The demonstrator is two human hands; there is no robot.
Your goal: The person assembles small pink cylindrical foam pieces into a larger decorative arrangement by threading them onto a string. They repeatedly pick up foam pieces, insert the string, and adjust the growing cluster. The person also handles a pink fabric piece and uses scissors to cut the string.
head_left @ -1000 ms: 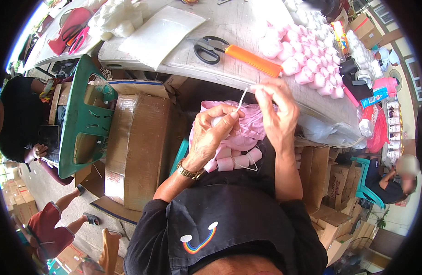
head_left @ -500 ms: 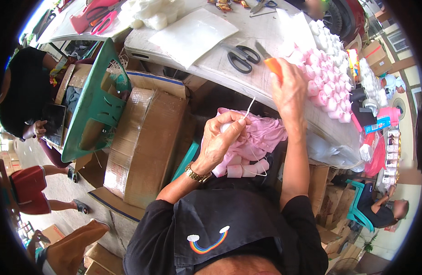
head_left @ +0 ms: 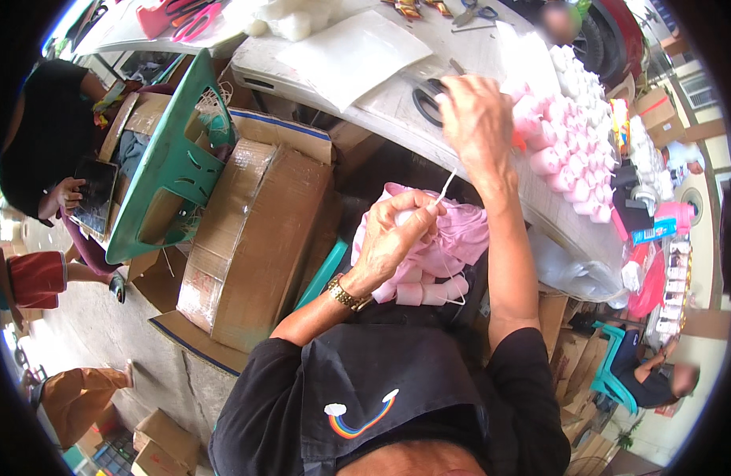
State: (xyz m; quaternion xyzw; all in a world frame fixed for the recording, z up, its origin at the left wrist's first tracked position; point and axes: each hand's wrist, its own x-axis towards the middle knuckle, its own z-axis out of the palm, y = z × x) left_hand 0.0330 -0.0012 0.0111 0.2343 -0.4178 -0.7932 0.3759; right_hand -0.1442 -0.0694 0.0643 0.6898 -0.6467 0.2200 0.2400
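Observation:
My left hand [head_left: 397, 234] is closed around a small pale candle [head_left: 403, 215], mostly hidden by the fingers, and its white wick [head_left: 448, 184] sticks up past the thumb. It is above a pink cloth [head_left: 465, 238] in my lap, where several pink candles [head_left: 434, 293] lie. At the table edge, my right hand [head_left: 478, 119] is at the black scissor handles [head_left: 426, 105]. Its fingers are blurred, so their grip is unclear. Beneath that hand an orange-handled knife [head_left: 519, 141] shows only in part.
Rows of pink candles [head_left: 568, 166] stand on the white table [head_left: 397, 107], right of my hand. White sheets [head_left: 357, 59] lie at the back. A large cardboard box [head_left: 254, 246] and a green plastic chair [head_left: 163, 174] are at left. Other people are nearby.
My right hand has come off the orange knife handle and shifted left to the black scissors. The left hand keeps the candle, wick still upright. My view has turned slightly.

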